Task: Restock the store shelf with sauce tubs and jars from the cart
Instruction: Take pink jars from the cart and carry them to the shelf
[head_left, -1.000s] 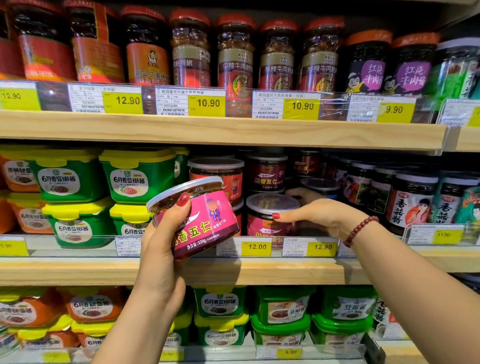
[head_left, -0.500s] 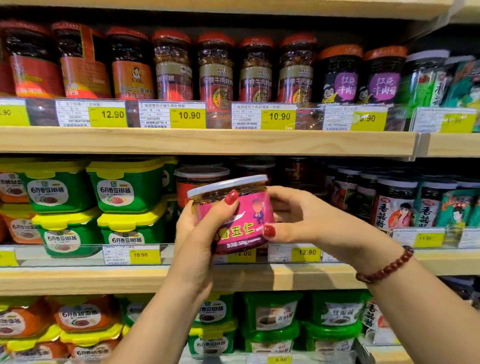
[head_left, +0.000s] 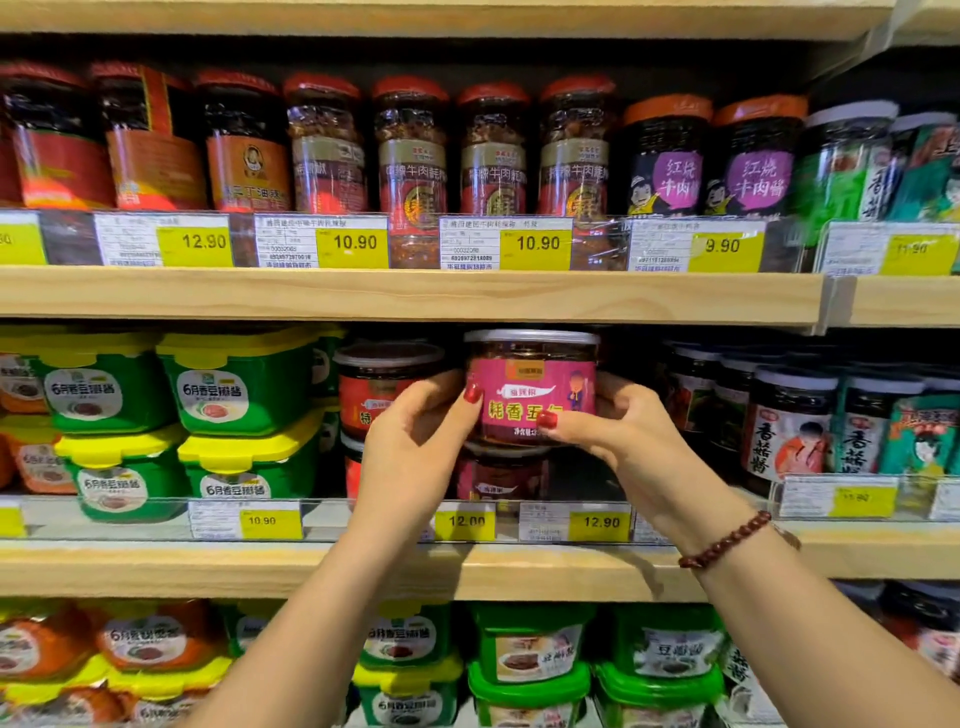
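A squat sauce jar with a pink label and clear lid (head_left: 530, 387) is upright on the middle shelf (head_left: 311, 569), on top of another pink-labelled jar (head_left: 501, 480). My left hand (head_left: 415, 436) grips its left side with the thumb on the label. My right hand (head_left: 618, 421) grips its right side, thumb on the label's lower edge. A red-labelled jar with a clear lid (head_left: 382, 384) stands just left of it, partly hidden by my left hand.
Green tubs with yellow lids (head_left: 239, 384) are stacked to the left, dark mushroom-sauce jars (head_left: 789, 421) to the right. The upper shelf (head_left: 415, 296) hangs close above the held jar's lid. Tall red-capped jars (head_left: 410, 150) line it. Green tubs (head_left: 530, 654) fill the shelf below.
The pink jar has gone from tilted in my left hand in front of the shelf to upright inside it on the lower jar. My right hand came off the shelf jar and took its right side.
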